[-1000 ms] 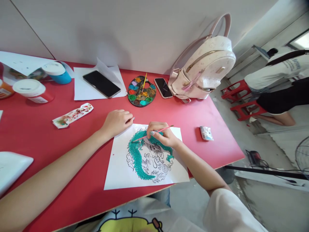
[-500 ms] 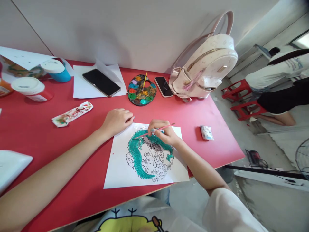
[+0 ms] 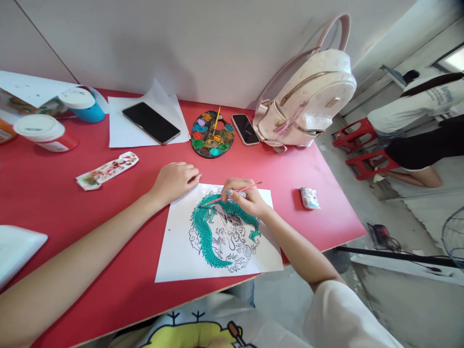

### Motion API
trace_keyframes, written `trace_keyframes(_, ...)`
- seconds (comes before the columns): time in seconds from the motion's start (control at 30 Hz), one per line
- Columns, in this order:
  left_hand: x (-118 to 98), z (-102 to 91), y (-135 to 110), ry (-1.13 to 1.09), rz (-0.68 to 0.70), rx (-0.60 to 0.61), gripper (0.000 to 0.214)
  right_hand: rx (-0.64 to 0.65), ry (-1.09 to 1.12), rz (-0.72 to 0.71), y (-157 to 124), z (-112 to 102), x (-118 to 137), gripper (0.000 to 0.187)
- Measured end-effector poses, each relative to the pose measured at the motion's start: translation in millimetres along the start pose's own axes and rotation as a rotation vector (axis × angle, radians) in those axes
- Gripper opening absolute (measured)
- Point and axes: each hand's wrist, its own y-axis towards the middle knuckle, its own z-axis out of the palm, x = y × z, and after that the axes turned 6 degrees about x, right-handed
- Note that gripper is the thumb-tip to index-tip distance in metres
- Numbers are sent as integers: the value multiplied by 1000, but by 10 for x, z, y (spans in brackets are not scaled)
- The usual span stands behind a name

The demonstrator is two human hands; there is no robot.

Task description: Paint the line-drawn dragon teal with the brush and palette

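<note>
In the head view, the brush is gripped between the thumb and fingers of the right hand, its tip held at the upper left of the dragon. The dragon is outlined in black on the sheet, which is laid at the near edge of the table. The left hand is rested by the sheet's upper left corner, fingers curled; whether anything is held in it cannot be told.

Most of the long body, the tail and a claw at the right are covered in teal, so the body is judged nearly done. The head, clouds and flames are left uncoloured.

Lettering is borne by a co-worker's shirt and a label by the jar, but neither can be read. No brand can be made out on the backpack's plate.
</note>
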Motion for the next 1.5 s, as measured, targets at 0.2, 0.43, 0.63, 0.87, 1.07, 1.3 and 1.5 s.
trace_keyframes(0.2,3,-2,-4,14,7,-4,36,32,56,41,-13,20,12,42)
trace_keyframes(0.43,3,8,-1,24,14,-17,35,41,69,91,-3,30,-9,48)
trace_keyframes(0.63,6,18,3,3,21,-33,35,-36,59,162,-2,-14,-2,53)
trace_keyframes(0.87,8,30,2,14,25,-39,35,-1,103,209,7,-1,-28,53)
trace_keyframes(1.07,13,33,-3,6,37,-57,35,-57,159,232,21,-7,-61,53)
trace_keyframes(1.3,11,28,3,15,41,-62,35,-20,114,262,19,70,-64,54)
trace_keyframes(1.5,5,35,6,16,41,-68,35,-17,67,231,16,79,-40,55)
